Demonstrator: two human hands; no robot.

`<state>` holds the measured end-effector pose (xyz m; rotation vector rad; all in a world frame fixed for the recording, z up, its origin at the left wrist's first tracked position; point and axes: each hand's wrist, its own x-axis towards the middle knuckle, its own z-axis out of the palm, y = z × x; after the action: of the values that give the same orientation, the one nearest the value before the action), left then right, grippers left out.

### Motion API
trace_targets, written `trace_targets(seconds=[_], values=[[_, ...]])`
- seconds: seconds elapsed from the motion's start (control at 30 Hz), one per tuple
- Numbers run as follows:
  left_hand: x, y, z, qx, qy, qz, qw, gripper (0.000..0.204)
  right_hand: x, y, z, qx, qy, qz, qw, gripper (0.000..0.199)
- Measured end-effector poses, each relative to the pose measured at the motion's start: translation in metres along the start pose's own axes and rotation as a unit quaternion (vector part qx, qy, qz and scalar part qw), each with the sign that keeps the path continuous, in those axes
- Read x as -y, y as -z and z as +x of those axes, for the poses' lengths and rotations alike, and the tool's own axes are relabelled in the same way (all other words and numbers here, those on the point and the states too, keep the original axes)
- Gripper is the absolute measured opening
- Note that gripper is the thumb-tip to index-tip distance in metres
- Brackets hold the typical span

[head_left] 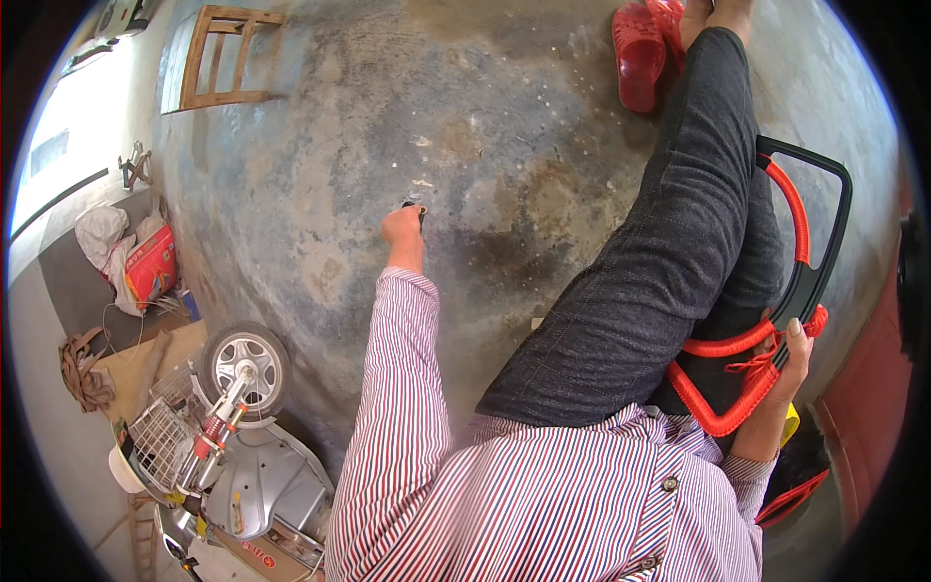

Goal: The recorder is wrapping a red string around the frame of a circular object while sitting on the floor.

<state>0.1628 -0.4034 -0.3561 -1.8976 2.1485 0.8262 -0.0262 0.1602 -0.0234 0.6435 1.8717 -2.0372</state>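
A black frame (832, 225) with red cord wound around parts of it lies against my dark trousers at the right. My right hand (790, 369) is closed on the frame's lower part, where a red cord bow (754, 365) is tied and loose cord hangs. Stretched out over the concrete floor, my left hand (401, 227) is closed around a small dark thing (415, 205). The fingers cover most of it, and I cannot tell its kind.
Red slippers (637, 60) rest by my bare feet at the far right. A wooden stool (218, 56) stands far left. A silver scooter (276, 485) with a wire basket (163, 432) occupies the near left, with a red-and-white sack (150, 267) beyond it. At my right is a red panel (873, 398).
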Motion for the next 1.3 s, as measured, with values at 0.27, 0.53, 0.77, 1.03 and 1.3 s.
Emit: trace_targets(seconds=[0.27,0.53,0.77,1.03,1.3], values=[[-0.055,0.033,-0.046,-0.024,0.184,-0.267,0.946,0.016,0.004,-0.005,-0.001,0.004,-0.001,-0.015,1.0,0.033],[-0.03,0.032,-0.012,0.028,0.086,-0.013,0.996,0.025,0.001,-0.006,0.0,-0.029,0.011,-0.023,0.999,0.033],[-0.033,-0.005,-0.009,0.066,0.069,0.02,0.995,0.03,0.01,-0.01,-0.004,-0.022,-0.002,-0.007,1.0,0.027],[-0.069,0.008,-0.036,0.078,-0.02,0.142,0.987,0.031,0.007,0.0,-0.002,-0.025,0.005,-0.01,1.0,0.03],[-0.077,0.036,-0.039,0.046,-0.134,0.287,0.947,0.033,0.004,-0.005,-0.001,-0.037,-0.008,-0.006,0.999,0.032]])
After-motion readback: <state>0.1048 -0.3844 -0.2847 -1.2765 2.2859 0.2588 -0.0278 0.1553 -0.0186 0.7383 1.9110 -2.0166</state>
